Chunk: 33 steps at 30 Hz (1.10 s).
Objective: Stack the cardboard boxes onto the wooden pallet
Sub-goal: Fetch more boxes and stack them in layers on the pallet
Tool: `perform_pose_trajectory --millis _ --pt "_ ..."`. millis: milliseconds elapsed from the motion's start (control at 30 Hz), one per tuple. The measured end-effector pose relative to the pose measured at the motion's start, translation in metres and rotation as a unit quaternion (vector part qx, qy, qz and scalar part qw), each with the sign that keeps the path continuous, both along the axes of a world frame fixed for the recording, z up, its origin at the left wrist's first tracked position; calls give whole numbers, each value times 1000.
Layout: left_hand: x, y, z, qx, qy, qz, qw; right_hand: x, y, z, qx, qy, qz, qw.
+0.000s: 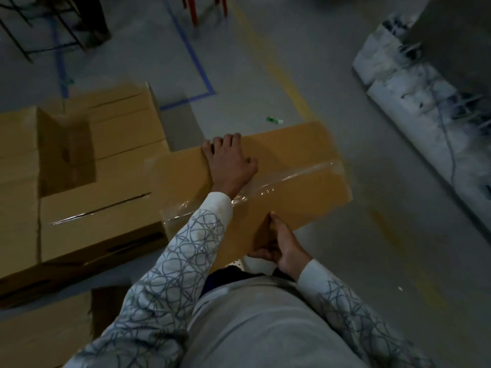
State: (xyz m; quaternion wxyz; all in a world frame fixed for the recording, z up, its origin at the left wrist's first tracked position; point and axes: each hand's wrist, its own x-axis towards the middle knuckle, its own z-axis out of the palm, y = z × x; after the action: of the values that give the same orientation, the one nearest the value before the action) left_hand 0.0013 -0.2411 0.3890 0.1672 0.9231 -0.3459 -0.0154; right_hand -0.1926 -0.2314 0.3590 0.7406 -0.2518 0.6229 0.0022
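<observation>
The left hand lies on top of the box, fingers spread and hooked over its far edge. The right hand grips the near edge, thumb up the side and fingers curled beneath. The box is held off the floor, clear tape along its top seam. Left of the box, touching it, is the stack of boxes. Beyond the box lie a green scrap and blue tape; to its right, white bundles.
</observation>
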Motion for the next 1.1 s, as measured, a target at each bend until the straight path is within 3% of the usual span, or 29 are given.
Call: perform_pose_trajectory --millis 200,433,700,1100 --pt "117 -74 -1 -19 -4 55 998 115 -98 -6 -18 7 40 999" --pt "281 -152 -14 0 -18 197 980 285 -232 -15 -33 -29 179 983" --pt "436 -177 2 -11 -15 360 933 471 -324 8 -41 -44 347 936" --pt "735 -185 -21 -57 29 545 836 832 -384 -41 -128 -49 516 846"
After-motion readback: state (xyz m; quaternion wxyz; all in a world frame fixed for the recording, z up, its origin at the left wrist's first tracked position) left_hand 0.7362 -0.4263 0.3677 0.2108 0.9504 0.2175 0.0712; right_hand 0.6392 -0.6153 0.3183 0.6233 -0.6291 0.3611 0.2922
